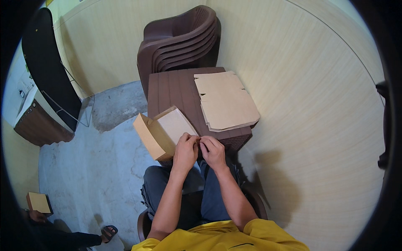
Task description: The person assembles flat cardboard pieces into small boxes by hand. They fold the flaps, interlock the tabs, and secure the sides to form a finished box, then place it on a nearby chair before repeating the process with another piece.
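A brown cardboard box (172, 125) stands partly folded up on the near left of the table, its white inside showing and one tall side panel raised at the left. At its near right corner, my left hand (186, 151) is closed with bent fingers on the cardboard. My right hand (214, 153) meets it there, thumb and fingers pinched at the same corner. The fingertips almost touch and cover the piece of cardboard between them. Beyond my hands, a stack of flat cardboard blanks (226, 100) with notched edges lies on the table's right side.
The brown plastic table (169, 90) stands against the pale wall (310, 104). Behind it are stacked brown chairs (180, 42). At the far left stand a black panel (50, 67) and a counter (44, 123). Lower left, another person's hand (37, 216) is beside a small box (39, 203).
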A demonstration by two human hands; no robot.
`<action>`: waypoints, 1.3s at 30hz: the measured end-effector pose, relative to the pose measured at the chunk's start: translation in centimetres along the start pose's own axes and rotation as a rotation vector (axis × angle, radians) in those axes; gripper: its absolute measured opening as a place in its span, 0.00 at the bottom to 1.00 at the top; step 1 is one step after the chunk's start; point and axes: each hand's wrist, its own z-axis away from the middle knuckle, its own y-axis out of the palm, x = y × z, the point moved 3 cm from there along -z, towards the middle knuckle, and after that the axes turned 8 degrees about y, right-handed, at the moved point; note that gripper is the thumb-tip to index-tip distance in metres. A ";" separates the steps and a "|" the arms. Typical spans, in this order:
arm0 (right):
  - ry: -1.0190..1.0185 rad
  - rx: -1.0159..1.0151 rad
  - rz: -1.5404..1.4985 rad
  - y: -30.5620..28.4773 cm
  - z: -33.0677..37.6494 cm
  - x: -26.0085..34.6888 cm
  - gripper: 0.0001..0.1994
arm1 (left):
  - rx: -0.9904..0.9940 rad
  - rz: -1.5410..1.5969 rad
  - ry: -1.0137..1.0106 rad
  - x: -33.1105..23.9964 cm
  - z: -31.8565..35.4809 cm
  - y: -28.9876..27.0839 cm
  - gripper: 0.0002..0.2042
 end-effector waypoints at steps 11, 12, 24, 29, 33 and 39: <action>0.027 0.228 -0.060 -0.2 -0.8 0.1 0.17 | 0.078 -0.061 0.049 0.6 0.0 -1.1 0.09; 0.015 0.234 -0.046 -0.2 -0.8 0.1 0.17 | 0.089 -0.075 0.018 0.7 0.2 -1.2 0.09; -0.037 0.264 0.075 -0.1 -1.0 0.6 0.13 | 0.045 -0.071 -0.050 1.3 0.7 -1.7 0.08; -0.029 0.296 0.070 0.3 -0.9 0.2 0.13 | 0.022 -0.130 0.031 1.0 0.5 -1.7 0.09; -0.071 0.296 0.107 0.5 -0.7 -0.1 0.15 | 0.020 -0.216 0.108 0.9 0.5 -1.5 0.09; -0.087 0.292 0.139 0.5 -1.1 0.1 0.16 | 0.048 -0.102 0.120 1.3 0.4 -1.2 0.08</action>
